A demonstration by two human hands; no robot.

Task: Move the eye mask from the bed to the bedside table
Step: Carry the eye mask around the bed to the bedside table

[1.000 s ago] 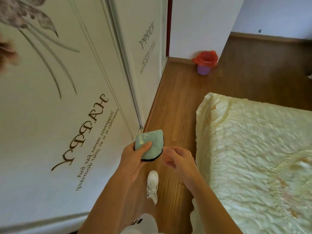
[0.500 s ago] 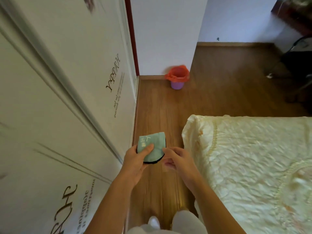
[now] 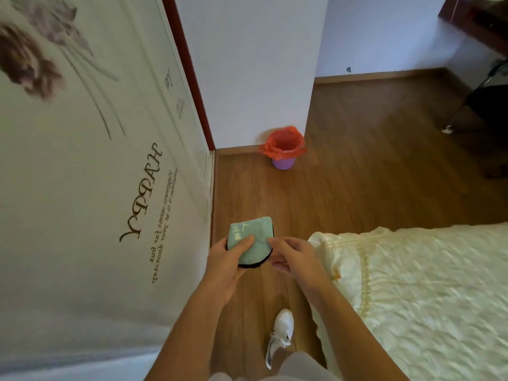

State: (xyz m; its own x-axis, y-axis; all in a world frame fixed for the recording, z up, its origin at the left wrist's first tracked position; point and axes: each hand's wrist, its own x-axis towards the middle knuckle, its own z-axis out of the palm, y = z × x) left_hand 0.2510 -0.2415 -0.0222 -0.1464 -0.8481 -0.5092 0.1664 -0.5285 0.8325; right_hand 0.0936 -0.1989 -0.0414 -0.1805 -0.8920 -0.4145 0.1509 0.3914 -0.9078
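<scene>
A tall pale wardrobe door [image 3: 82,188], printed with flowers and the word "HAPPY", fills the left side and runs along the floor strip. A narrow lane of bare wooden floor [image 3: 247,193] is seen between the wardrobe's lower edge and the bed. Above this lane, the folded green eye mask [image 3: 254,240], trimmed in black along its lower edge, is held up in the air, clear of both wardrobe and bed. It is gripped by the left hand [image 3: 226,259], with the thumb pressed on its front and the fingers curled behind. The right hand [image 3: 294,257] is held just beside the mask's right edge, fingers loosely bent; whether contact is made cannot be told. A white shoe [image 3: 280,336] is planted on the floor below the hands. Farther off, a purple bin with a red liner [image 3: 283,149] is set against a white wall corner. To the right, the bed [image 3: 426,298], covered in cream quilting, is seen with its near corner close to the right forearm. Open floor stretches beyond the bed's far edge.
</scene>
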